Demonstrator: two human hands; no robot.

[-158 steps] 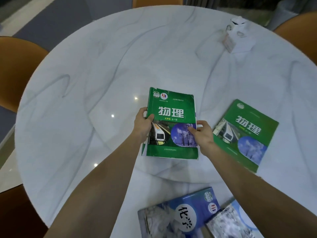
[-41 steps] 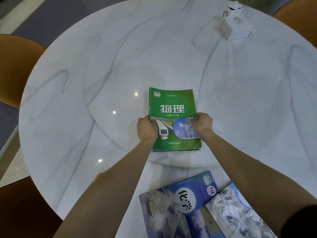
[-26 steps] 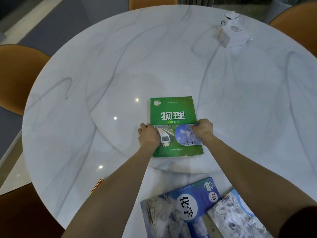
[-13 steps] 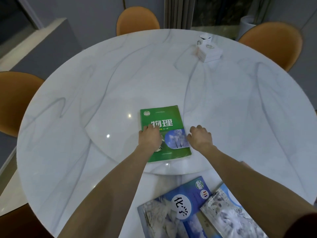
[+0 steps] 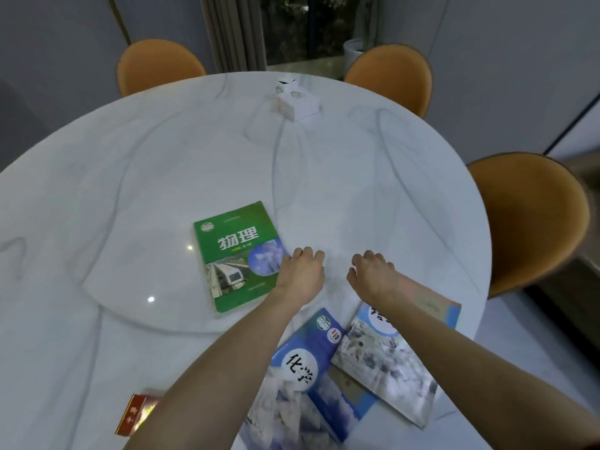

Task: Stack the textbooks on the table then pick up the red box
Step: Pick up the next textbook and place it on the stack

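Observation:
A green textbook stack [image 5: 237,254] lies flat near the middle of the round white marble table [image 5: 162,164]. My left hand [image 5: 302,274] hovers at the stack's right edge, fingers curled loosely, holding nothing. My right hand [image 5: 373,271] hangs over bare table further right, fingers apart and empty. Two blue textbooks lie close to me: one with a white circle [image 5: 308,368] under my left forearm, and a paler one [image 5: 383,355] overlapping it on the right. The red box [image 5: 136,414] sits at the near left table edge, partly hidden by my left arm.
A white tissue box [image 5: 297,103] stands at the table's far side. Orange chairs ring the table: one at the back left [image 5: 159,66], one at the back right [image 5: 389,76], one on the right [image 5: 529,219].
Both hands let go of the green stack and drifted right of it. My head lifted and turned, so the far chairs, the window and the red box came into view.

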